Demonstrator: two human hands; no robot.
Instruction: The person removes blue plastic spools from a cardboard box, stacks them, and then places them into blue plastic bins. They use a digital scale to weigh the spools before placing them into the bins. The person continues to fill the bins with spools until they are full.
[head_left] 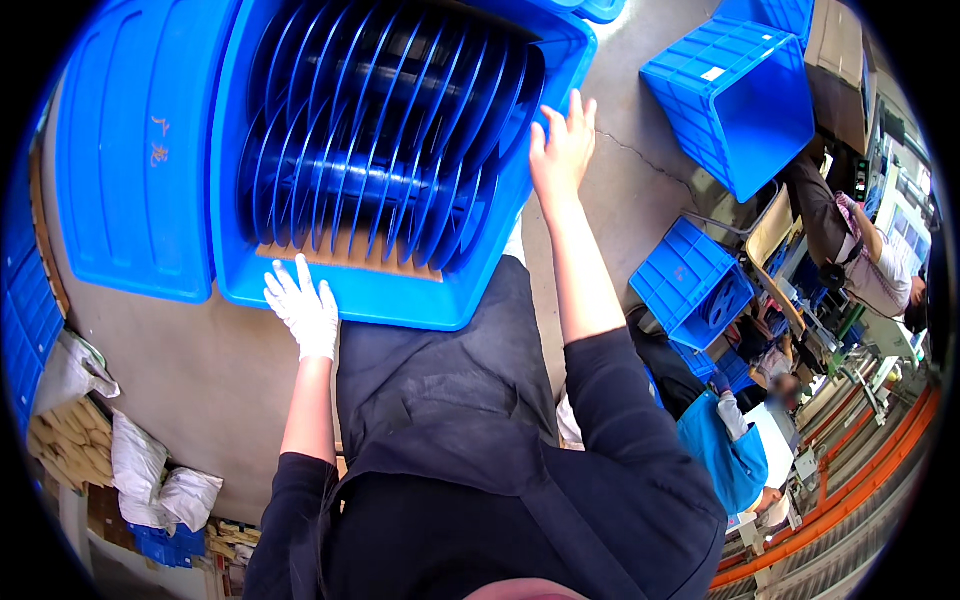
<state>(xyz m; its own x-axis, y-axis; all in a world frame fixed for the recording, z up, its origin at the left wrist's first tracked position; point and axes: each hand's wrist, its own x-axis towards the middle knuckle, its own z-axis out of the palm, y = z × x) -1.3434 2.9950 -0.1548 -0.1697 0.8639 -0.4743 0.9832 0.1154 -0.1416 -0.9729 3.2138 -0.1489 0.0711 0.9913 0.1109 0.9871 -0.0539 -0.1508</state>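
Observation:
A large blue plastic bin [400, 312] stands right in front of me. Two rows of dark, shiny plastic reels [352, 182] stand on edge inside it, their thin round flanges side by side. Below the near row a strip of brown cardboard [345, 252] shows. My left hand [305, 312], in a white glove, rests at the bin's near rim with its fingers spread. At the right rim is my right hand [562, 155], without a glove, fingers apart and nothing in them. Whether it touches the rim I cannot tell.
The bin's blue lid [135, 150] hangs open at the left. Blue crates [765, 130] lie at the right, another [690, 280] holding blue reels. White sacks [140, 470] are piled at lower left. Several people work at the right, one in a blue vest [722, 450].

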